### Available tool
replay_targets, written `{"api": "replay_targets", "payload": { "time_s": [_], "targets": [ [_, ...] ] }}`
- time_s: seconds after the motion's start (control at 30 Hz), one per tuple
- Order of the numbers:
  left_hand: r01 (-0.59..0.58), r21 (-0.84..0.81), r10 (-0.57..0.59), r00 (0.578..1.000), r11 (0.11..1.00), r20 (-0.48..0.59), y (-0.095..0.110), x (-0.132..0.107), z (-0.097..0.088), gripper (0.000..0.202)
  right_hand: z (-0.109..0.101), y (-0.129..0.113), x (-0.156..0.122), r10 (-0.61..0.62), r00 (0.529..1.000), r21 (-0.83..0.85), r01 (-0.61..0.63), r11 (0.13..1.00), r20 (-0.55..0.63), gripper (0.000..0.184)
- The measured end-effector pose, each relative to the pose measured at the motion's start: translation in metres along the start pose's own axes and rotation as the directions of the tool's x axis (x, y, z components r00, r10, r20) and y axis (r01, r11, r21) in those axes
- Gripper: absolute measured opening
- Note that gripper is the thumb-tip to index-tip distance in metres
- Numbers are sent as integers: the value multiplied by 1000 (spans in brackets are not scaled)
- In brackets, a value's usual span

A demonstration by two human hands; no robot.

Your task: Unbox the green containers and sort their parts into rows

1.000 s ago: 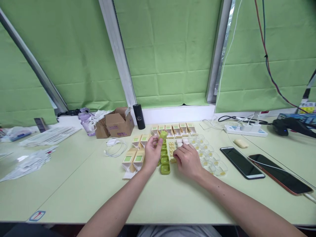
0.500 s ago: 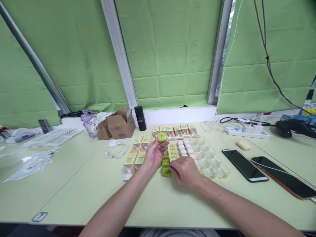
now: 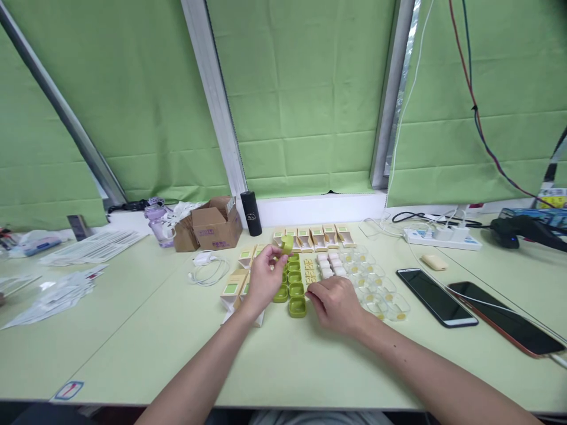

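Note:
My left hand (image 3: 266, 274) is closed on a small green square case (image 3: 287, 244), held tilted above the table by its fingertips. Below and beside it stand two columns of open green cases (image 3: 297, 307), like the one in my fingers. Close to the nearest of these, my right hand (image 3: 334, 302) has its thumb and fingers pinched together; anything between them is hidden. Just beyond its fingertips lie small yellow pieces (image 3: 309, 270) in rows. White rounded blocks (image 3: 325, 265) come next to them, then clear plastic cups (image 3: 376, 304) with yellow spots.
Open cartons with green labels (image 3: 318, 239) line the back, and more cartons (image 3: 233, 289) stand left. Two phones (image 3: 436, 297), a power strip (image 3: 443, 237) and cables lie right. A cardboard box (image 3: 217, 224), black cylinder (image 3: 251, 213) and white charger (image 3: 204, 258) sit back left.
My left hand has shifted slightly left and turned the green case onto its edge, uncovering more of the green cases. My right hand has stayed almost where it was, still pinched.

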State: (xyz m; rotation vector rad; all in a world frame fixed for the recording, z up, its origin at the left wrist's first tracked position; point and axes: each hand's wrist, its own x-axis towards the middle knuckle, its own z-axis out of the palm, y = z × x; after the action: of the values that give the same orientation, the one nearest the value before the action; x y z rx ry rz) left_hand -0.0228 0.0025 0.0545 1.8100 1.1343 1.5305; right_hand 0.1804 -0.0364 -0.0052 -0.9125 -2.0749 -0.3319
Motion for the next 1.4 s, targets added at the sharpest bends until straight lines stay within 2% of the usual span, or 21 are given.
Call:
{"api": "replay_targets", "payload": {
  "time_s": [0.07,0.1,0.17,0.23,0.4,0.6,0.93,1.1,1.23,1.4],
  "targets": [
    [-150,293,134,988,944,75,5,-10,-17,4,-3,4,1,21,1000,-29,-21,999,1,26],
    [-225,379,193,974,897,120,7,-16,-25,8,-5,5,2,30,1000,-36,-30,999,-2,27],
    [-353,475,273,934,806,231,9,-28,-41,14,-8,6,2,35,999,-31,-35,999,-7,27],
    [-413,538,282,907,734,312,10,-41,-53,16,-11,6,1,32,999,-19,-33,999,-12,27],
    [-407,633,152,896,659,418,8,-67,-63,21,-20,2,-4,28,999,-17,-28,999,19,25],
    [-366,621,52,884,693,464,4,-82,-54,29,-41,-1,-20,62,994,-45,-58,997,93,27],
    [-420,693,-13,851,586,526,1,-86,-47,32,-84,9,-75,140,984,-127,-126,984,108,29],
    [-406,694,4,865,594,502,-1,-89,-47,28,-103,20,-111,194,976,-234,-167,958,100,27],
    [-413,718,24,875,560,484,-6,-90,-49,23,-126,40,-134,347,938,-377,-314,871,22,23],
    [-427,719,71,881,548,468,-15,-89,-52,21,-154,78,-150,561,827,-598,-434,674,32,38]
  ]
}}
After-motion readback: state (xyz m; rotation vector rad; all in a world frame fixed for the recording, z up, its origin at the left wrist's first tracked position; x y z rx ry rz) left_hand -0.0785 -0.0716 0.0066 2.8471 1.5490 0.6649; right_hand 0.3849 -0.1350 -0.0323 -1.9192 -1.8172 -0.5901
